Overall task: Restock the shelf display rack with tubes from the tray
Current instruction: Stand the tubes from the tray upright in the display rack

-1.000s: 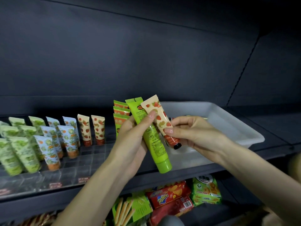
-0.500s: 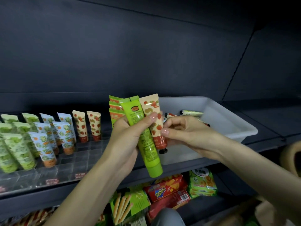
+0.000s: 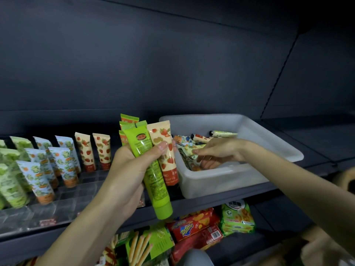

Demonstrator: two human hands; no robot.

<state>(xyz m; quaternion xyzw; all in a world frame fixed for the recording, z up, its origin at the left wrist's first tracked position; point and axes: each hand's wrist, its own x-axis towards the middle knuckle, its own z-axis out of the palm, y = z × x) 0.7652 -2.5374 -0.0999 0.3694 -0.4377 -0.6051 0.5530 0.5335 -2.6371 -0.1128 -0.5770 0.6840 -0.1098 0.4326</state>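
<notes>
My left hand (image 3: pixel 130 169) grips a bunch of tubes in front of the shelf. A bright green tube (image 3: pixel 155 185) hangs cap down at the front, a cream strawberry tube (image 3: pixel 169 166) is beside it, and several green-orange tube ends (image 3: pixel 128 120) stick up behind. My right hand (image 3: pixel 221 152) reaches into the white tray (image 3: pixel 221 181), its fingers stretched over the loose tubes (image 3: pixel 199 139) lying there. The clear display rack (image 3: pixel 76 194) at left holds rows of green tubes (image 3: pixel 11 181), blue tubes (image 3: pixel 63 164) and strawberry tubes (image 3: pixel 86 150).
The dark shelf (image 3: pixel 317 143) runs on to the right of the tray, under a dark back panel. On the shelf below lie a red biscuit box (image 3: pixel 192 227), a green snack packet (image 3: pixel 238 217) and a green breadstick box (image 3: pixel 142 246).
My right hand let go of the strawberry tube, which now stays in my left hand with the others, and moved right into the tray.
</notes>
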